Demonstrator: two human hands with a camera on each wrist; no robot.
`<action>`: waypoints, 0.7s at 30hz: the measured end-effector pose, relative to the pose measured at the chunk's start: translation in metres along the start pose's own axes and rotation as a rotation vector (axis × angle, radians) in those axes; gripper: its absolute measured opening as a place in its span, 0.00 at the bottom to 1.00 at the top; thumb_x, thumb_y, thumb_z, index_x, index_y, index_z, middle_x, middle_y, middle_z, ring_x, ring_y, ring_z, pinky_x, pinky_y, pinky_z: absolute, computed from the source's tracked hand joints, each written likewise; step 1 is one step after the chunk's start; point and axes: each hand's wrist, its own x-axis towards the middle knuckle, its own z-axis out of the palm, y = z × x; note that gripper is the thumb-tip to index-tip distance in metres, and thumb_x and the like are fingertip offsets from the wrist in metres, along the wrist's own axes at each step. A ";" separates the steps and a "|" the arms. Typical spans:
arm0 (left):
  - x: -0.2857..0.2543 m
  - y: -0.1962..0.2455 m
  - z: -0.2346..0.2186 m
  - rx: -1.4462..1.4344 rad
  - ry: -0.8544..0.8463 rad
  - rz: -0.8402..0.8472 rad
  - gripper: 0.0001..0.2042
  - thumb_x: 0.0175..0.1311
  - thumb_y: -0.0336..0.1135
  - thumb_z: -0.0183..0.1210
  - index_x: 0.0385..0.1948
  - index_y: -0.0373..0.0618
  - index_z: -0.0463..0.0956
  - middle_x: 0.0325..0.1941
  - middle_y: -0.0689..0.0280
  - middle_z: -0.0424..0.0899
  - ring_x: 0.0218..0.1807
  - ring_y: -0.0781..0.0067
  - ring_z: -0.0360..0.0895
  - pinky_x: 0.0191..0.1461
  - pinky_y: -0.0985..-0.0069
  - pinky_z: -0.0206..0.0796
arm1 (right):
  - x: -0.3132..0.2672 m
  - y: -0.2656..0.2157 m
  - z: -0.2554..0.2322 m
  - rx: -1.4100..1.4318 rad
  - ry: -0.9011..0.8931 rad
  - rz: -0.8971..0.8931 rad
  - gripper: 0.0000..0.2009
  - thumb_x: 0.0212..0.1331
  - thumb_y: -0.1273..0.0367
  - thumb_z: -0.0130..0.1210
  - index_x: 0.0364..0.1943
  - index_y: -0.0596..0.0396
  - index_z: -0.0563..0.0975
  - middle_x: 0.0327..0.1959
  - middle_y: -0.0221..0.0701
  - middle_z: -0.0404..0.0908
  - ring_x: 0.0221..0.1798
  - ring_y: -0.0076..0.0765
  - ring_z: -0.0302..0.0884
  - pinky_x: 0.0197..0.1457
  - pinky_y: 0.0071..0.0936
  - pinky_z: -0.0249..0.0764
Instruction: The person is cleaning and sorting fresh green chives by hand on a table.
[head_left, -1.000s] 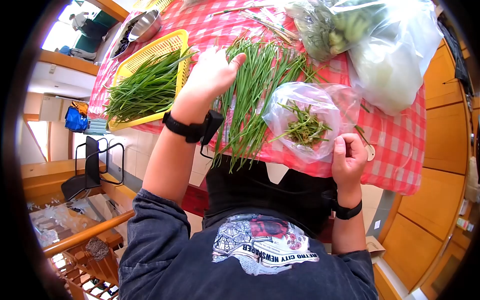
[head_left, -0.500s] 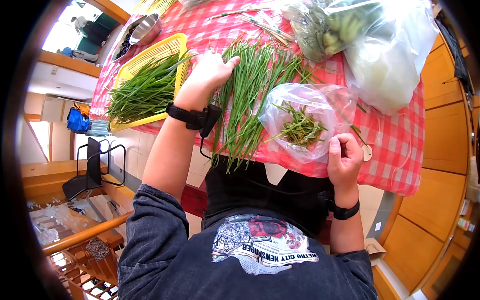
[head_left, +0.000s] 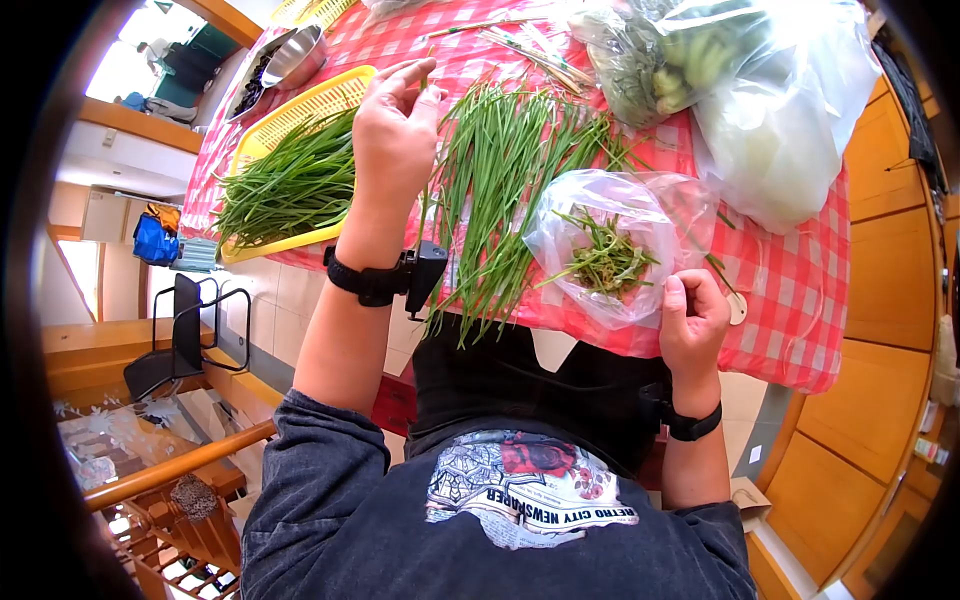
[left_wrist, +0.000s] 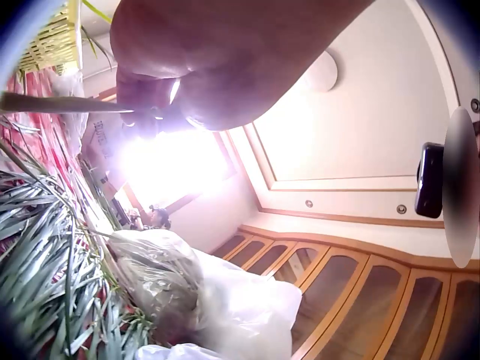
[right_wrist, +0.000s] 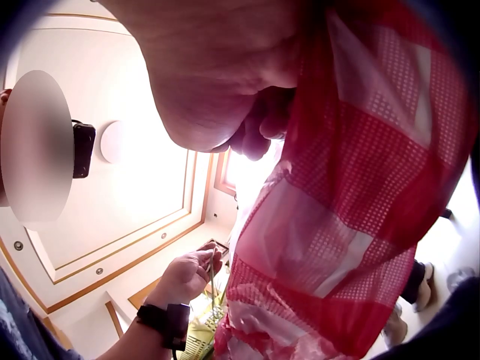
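Observation:
My left hand (head_left: pixel 396 135) is raised between the yellow basket (head_left: pixel 305 98) and a spread of long green garlic chives (head_left: pixel 500 170). Its thumb and fingers pinch a single chive stalk (left_wrist: pixel 67 103), which hangs down past the wrist in the head view. At the table's front edge, my right hand (head_left: pixel 695 322) rests with curled fingers and the thumb against the index finger; nothing shows in it. Beside that hand stands an open clear plastic bag (head_left: pixel 560 205) with short chive trimmings (head_left: pixel 610 255) inside. More chives (head_left: pixel 290 185) fill the basket.
A red checked cloth (head_left: pixel 780 330) covers the table. Large plastic bags of vegetables (head_left: pixel 770 130) stand at the back right. A metal bowl (head_left: pixel 296 58) sits at the back left, and thin stalks (head_left: pixel 540 58) lie at the back middle.
My left hand has gone from the left edge of the spread chives up and back, turning over, and now pinches one stalk. The right hand has stayed in place.

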 end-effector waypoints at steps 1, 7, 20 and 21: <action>-0.001 0.008 -0.003 -0.112 -0.008 -0.099 0.12 0.75 0.25 0.61 0.55 0.34 0.82 0.56 0.62 0.82 0.45 0.80 0.84 0.50 0.83 0.76 | 0.000 0.000 0.000 -0.001 -0.001 0.000 0.07 0.72 0.71 0.60 0.35 0.60 0.78 0.25 0.20 0.74 0.28 0.11 0.67 0.31 0.17 0.64; -0.009 0.023 -0.011 -0.392 -0.064 -0.107 0.18 0.74 0.23 0.59 0.63 0.36 0.72 0.49 0.60 0.84 0.42 0.78 0.84 0.46 0.81 0.77 | 0.000 0.001 0.000 0.020 -0.006 0.011 0.08 0.72 0.71 0.60 0.35 0.60 0.78 0.26 0.20 0.75 0.28 0.11 0.68 0.32 0.16 0.65; -0.045 0.050 -0.030 -0.130 -0.193 -0.101 0.06 0.69 0.25 0.66 0.45 0.37 0.84 0.37 0.68 0.87 0.37 0.82 0.82 0.44 0.80 0.75 | 0.000 0.004 -0.001 0.003 -0.014 0.018 0.08 0.73 0.71 0.59 0.35 0.60 0.77 0.25 0.19 0.74 0.28 0.13 0.67 0.32 0.17 0.64; -0.048 0.054 -0.029 -0.146 -0.192 -0.093 0.05 0.67 0.24 0.66 0.42 0.37 0.84 0.36 0.66 0.86 0.37 0.79 0.83 0.43 0.79 0.75 | 0.000 0.004 -0.001 -0.004 -0.021 0.023 0.08 0.73 0.71 0.59 0.35 0.60 0.77 0.25 0.19 0.74 0.28 0.13 0.67 0.32 0.17 0.64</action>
